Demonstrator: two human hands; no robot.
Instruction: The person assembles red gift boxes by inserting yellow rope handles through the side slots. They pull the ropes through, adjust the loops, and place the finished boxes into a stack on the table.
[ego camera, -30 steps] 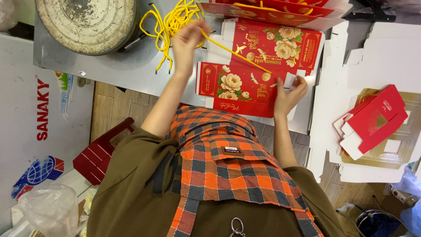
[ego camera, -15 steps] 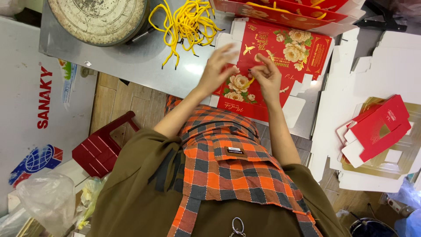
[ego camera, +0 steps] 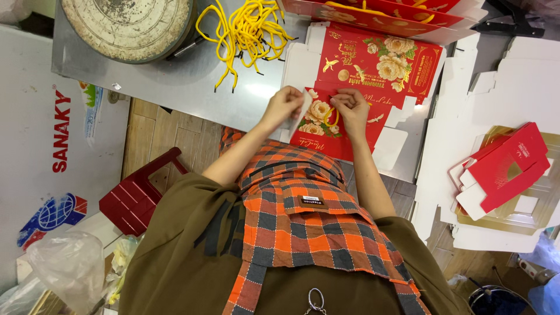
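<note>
Table: a grey metal table (ego camera: 175, 81) runs across the top of the view, with the person's body below it.
Flat boxes: a red flat box with flowers (ego camera: 326, 125) lies at the table's near edge under both hands; a second one like it (ego camera: 379, 61) lies just beyond, touching it.
Round block: a worn round block (ego camera: 125, 26) sits at the table's far left.
Cords: a loose heap of yellow cords (ego camera: 248, 32) lies between the block and the flat boxes.
Stool: a red stool (ego camera: 137, 195) stands on the wooden floor left of the person.
Folded boxes: a few folded red boxes (ego camera: 504, 169) rest on white card at the right, well apart from the hands.
Left arm: bare forearm reaching up and forward from the olive sleeve, wrist bent over the near box.
Left hand (ego camera: 283, 105): fingers curled shut, pinching the white edge flap of the near box.
Right arm: forearm rising nearly straight up beside the checked apron.
Right hand (ego camera: 353, 108): fingers bent and closed on a yellow cord loop (ego camera: 332, 116) that lies against the box's flower print.
</note>
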